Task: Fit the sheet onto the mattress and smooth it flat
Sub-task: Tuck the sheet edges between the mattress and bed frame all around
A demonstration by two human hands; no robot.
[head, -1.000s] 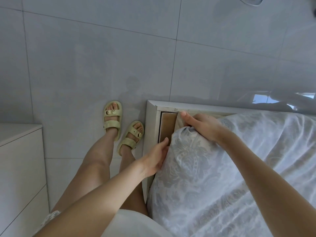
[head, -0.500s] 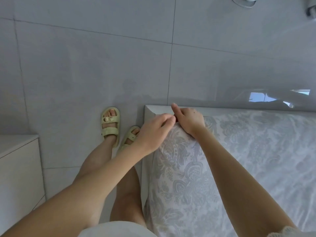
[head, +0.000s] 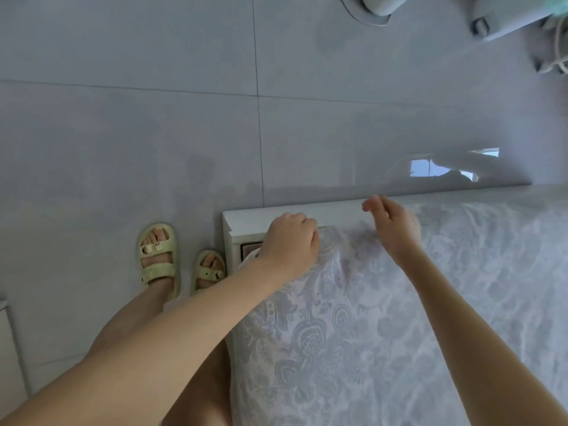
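Sheet stretched over mattress corner, left hand fisted on its edge beside bed frame. Right hand lifted, fingers loose. Risk: corner popping off if released untucked.

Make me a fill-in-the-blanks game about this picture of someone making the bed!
1. The left hand is closed on the sheet at the bed's ____.
2. The sheet has a gray ____ pattern.
3. The right hand hovers with its fingers ____.
4. The feet on the tiled floor wear pale yellow-green ____.

Missing words: corner; floral; open; sandals
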